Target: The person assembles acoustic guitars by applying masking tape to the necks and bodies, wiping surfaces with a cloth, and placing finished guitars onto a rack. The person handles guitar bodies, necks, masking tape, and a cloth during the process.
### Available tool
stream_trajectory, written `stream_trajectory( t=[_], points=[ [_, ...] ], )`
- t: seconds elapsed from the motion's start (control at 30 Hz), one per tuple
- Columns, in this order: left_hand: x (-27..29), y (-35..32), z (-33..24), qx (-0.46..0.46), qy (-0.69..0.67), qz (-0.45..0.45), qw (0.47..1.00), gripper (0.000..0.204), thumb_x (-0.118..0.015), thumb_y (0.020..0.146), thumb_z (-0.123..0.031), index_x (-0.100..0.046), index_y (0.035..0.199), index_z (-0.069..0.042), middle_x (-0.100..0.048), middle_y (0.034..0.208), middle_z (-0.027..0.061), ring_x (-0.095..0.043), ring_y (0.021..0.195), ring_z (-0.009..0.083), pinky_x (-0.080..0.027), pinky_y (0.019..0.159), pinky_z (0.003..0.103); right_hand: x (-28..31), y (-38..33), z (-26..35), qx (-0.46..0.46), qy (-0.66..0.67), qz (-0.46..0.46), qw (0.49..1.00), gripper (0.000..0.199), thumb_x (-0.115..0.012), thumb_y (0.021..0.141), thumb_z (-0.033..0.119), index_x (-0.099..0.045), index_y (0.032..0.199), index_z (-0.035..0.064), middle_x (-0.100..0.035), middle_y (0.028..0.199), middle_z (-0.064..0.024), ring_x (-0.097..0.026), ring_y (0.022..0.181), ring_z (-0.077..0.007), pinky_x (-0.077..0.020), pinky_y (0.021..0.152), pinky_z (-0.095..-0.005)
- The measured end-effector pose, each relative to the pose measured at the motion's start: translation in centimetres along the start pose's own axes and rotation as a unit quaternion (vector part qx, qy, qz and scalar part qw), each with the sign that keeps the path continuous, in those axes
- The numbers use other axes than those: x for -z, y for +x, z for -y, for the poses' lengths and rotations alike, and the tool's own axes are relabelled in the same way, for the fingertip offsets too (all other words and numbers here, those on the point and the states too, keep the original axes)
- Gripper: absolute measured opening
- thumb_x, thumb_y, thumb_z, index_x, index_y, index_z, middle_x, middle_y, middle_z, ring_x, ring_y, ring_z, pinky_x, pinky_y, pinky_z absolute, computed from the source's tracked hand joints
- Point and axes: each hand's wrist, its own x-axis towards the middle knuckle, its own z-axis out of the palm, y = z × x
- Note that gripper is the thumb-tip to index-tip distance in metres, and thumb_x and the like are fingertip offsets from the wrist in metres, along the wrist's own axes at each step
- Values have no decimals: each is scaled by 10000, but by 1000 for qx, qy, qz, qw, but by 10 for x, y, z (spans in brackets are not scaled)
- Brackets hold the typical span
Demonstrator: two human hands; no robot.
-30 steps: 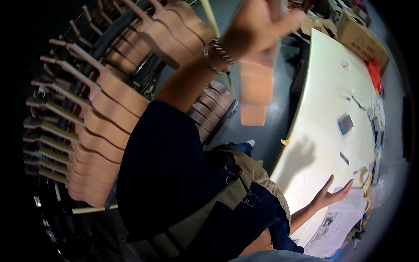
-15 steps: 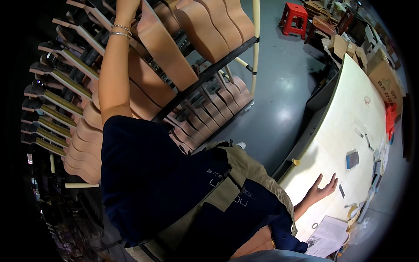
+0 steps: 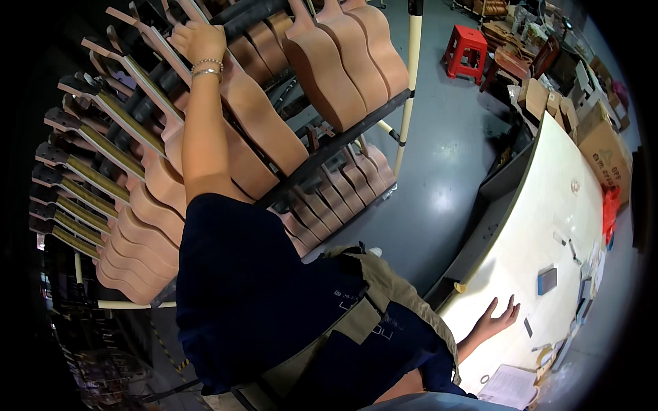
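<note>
My left hand [image 3: 198, 41], with bracelets at its wrist, is closed round the neck of an unfinished guitar [image 3: 266, 122] standing in a rack. That guitar has a bare, pinkish-brown wooden body; part of its neck is covered by my fingers. More raw guitars [image 3: 336, 75] stand side by side to its right, and a row of others with their necks pointing up-left [image 3: 133, 253] is on the left. My right hand [image 3: 498, 320] hovers over or near the white worktable [image 3: 510, 240], fingers spread and nothing in them. A flat dark strip [image 3: 528, 327] lies just beyond its fingertips.
The rack has dark padded bars [image 3: 343, 140] and cream posts [image 3: 410, 75], with a lower row of guitars [image 3: 343, 195]. On the table are a blue-grey block [image 3: 547, 281] and a paper sheet [image 3: 508, 385]. Behind stand a red stool [image 3: 467, 53] and cardboard boxes [image 3: 602, 147].
The view has shifted, so the rack and my left hand sit lower and the whole left hand now shows on the guitar's neck. My right hand stays open beside the table.
</note>
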Motion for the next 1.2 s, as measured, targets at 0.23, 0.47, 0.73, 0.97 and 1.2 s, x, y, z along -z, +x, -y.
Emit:
stream_trajectory(
  t=[0.23, 0.47, 0.73, 0.97, 1.2],
  points=[
    [49, 13, -86, -120, -216, -144, 958, 955, -703, 751, -453, -225, 1366, 99, -365, 1326, 309, -373, 1212, 445, -260, 1043, 498, -4, -4, 1, -18, 3, 16, 1000, 421, -640, 847, 148, -540, 1249, 74, -369, 1345, -199, -364, 1270, -334, -343, 1024, -445],
    [-112, 27, -158, 74, -478, 160, 861, 680, -653, 756, -428, -510, 1178, 85, -506, 1212, 322, -474, 1165, 443, -339, 1001, 512, -3, -17, 9, -73, 50, 31, 996, 455, -674, 782, 49, -550, 1218, 77, -359, 1354, -195, -393, 1231, -350, -342, 1015, -446],
    [67, -17, -225, -132, -644, 283, 699, 540, -637, 869, -218, -388, 1272, 41, -595, 1086, 152, -591, 964, 193, -466, 834, 283, 4, -52, 5, -146, 55, 0, 988, 445, -684, 757, 40, -563, 1183, 82, -363, 1350, -187, -403, 1209, -360, -373, 991, -438],
    [266, -24, -331, -349, -773, 334, 412, 609, -642, 783, -47, -384, 1325, 52, -509, 1287, 168, -550, 1104, 191, -409, 945, 309, 53, -62, 28, -117, 119, -62, 984, 350, -692, 744, 31, -625, 1086, 62, -508, 1216, -164, -506, 1112, -322, -434, 926, -390],
    [452, -224, -403, -505, -793, 311, 140, 470, -658, 814, -64, -515, 1261, -84, -639, 939, 98, -621, 828, 190, -488, 735, 288, 148, -66, 94, 146, -48, -187, 970, 277, -647, 752, 122, -674, 1027, 147, -628, 1082, -35, -591, 1045, -204, -387, 1003, -444]
  ],
)
